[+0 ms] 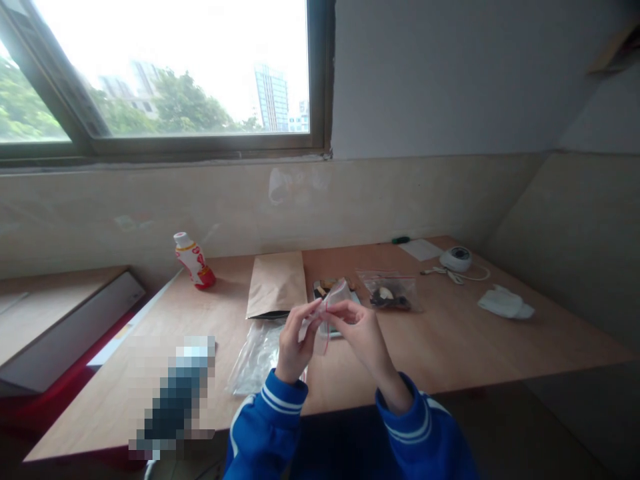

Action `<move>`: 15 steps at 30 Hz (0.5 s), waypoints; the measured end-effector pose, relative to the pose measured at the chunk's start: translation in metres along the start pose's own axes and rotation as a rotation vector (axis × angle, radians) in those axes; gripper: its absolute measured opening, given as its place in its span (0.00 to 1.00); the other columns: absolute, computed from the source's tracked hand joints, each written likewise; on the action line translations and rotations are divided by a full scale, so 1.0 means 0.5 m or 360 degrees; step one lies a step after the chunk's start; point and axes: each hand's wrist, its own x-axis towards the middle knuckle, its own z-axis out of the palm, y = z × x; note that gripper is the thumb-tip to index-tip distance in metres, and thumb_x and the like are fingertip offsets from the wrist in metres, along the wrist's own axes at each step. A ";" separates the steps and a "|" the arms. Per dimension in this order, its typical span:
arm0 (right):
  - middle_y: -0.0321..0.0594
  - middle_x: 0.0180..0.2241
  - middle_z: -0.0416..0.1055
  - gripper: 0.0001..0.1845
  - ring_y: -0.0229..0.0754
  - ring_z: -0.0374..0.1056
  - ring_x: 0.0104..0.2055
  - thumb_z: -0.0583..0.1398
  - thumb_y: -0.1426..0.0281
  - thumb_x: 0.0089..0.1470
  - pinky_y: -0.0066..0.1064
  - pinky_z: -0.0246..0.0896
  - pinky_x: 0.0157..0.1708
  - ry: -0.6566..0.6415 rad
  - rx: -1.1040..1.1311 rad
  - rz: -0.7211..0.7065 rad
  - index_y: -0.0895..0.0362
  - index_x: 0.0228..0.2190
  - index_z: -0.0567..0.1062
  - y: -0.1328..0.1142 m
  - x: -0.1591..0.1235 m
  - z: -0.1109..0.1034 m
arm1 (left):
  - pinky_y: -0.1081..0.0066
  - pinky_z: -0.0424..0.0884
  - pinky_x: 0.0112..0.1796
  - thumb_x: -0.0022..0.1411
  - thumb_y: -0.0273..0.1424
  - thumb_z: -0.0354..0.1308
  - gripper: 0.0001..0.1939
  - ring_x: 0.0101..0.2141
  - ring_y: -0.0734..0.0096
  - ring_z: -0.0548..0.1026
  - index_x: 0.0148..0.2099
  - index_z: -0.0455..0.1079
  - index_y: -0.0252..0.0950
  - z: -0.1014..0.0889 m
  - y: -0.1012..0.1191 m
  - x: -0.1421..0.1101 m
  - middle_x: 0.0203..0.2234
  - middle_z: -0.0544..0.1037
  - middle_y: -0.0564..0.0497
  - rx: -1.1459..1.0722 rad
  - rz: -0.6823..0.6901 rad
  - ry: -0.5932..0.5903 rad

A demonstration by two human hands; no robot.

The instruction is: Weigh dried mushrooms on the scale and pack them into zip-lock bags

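Resealable plastic bag [324, 315], small and clear with a red line along it: that's what both hands are on, yes?

Yes. It's up in the air above the table, between the 2 hands, resting on nothing.

How are the hands on it?

Both are grasping it; neither has released it. The left hand [295, 343] pinches 1 side between thumb and fingers, and the right hand [359, 331] pinches the other with its fingertips. Neither is clenched into a fist.

Why hold it up like that?

My reading: lifted clear of the wooden table [450, 347], the thin film hangs free, and 2 pinch points keep it spread between the fingertips.

What's close by?

A flattened clear plastic bag [255, 360] lies just by the left hand, and a kraft paper envelope [277, 285] lies flat behind it. Both look set within easy reach. Past the hands, a second clear bag [389, 293] holding dark pieces lies beside a dark tray [333, 297].

And farther off?

A white and red drink bottle [194, 261] stands upright at the table's far left, and a round white device [456, 259] sits at the far right. One pixelated object [175, 393] near the table's front edge can't be made out.
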 end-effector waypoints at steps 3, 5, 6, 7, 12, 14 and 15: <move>0.41 0.26 0.78 0.17 0.44 0.74 0.31 0.68 0.57 0.41 0.34 0.69 0.33 0.0040 0.0028 0.0029 0.58 0.26 0.77 0.002 0.030 -0.033 | 0.66 0.72 0.41 0.65 0.30 0.52 0.14 0.39 0.67 0.75 0.51 0.70 0.40 0.000 -0.007 0.019 0.37 0.77 0.48 -0.0006 -0.0134 0.0298; 0.42 0.25 0.78 0.19 0.44 0.74 0.29 0.68 0.55 0.40 0.33 0.68 0.31 0.0073 0.0018 0.0024 0.58 0.26 0.76 0.002 0.046 -0.055 | 0.67 0.71 0.40 0.65 0.32 0.52 0.14 0.38 0.68 0.74 0.51 0.70 0.39 -0.002 -0.014 0.033 0.37 0.76 0.48 -0.0048 -0.0268 0.0502; 0.42 0.25 0.78 0.19 0.43 0.74 0.28 0.68 0.55 0.41 0.32 0.68 0.29 0.0081 -0.0003 0.0015 0.58 0.27 0.76 0.003 0.053 -0.065 | 0.69 0.71 0.39 0.64 0.33 0.52 0.15 0.38 0.68 0.74 0.52 0.70 0.39 -0.003 -0.019 0.038 0.38 0.75 0.48 -0.0070 -0.0315 0.0545; 0.42 0.25 0.77 0.20 0.43 0.73 0.27 0.67 0.54 0.41 0.32 0.67 0.27 0.0082 -0.0034 0.0000 0.59 0.27 0.76 0.005 0.058 -0.072 | 0.70 0.71 0.38 0.64 0.34 0.53 0.15 0.38 0.69 0.73 0.52 0.70 0.39 -0.002 -0.023 0.043 0.38 0.75 0.48 -0.0086 -0.0344 0.0542; 0.46 0.33 0.78 0.21 0.44 0.74 0.34 0.58 0.53 0.53 0.35 0.69 0.36 0.0104 -0.0250 -0.0258 0.58 0.35 0.75 0.054 0.093 -0.101 | 0.71 0.69 0.35 0.62 0.37 0.56 0.17 0.34 0.71 0.71 0.52 0.71 0.40 0.018 -0.051 0.043 0.34 0.72 0.50 -0.0065 -0.0395 0.0437; 0.48 0.38 0.77 0.21 0.46 0.74 0.41 0.54 0.54 0.57 0.38 0.68 0.42 0.0158 -0.0369 -0.0339 0.58 0.37 0.74 0.092 0.116 -0.117 | 0.72 0.69 0.33 0.60 0.37 0.58 0.17 0.31 0.71 0.70 0.50 0.72 0.39 0.028 -0.069 0.030 0.32 0.72 0.51 -0.0028 -0.0407 0.0503; 0.48 0.39 0.77 0.20 0.46 0.73 0.43 0.53 0.55 0.57 0.39 0.68 0.43 0.0173 -0.0470 -0.0356 0.57 0.38 0.74 0.113 0.128 -0.126 | 0.72 0.69 0.32 0.60 0.37 0.59 0.16 0.30 0.72 0.69 0.49 0.73 0.39 0.033 -0.079 0.022 0.31 0.72 0.51 0.0007 -0.0396 0.0547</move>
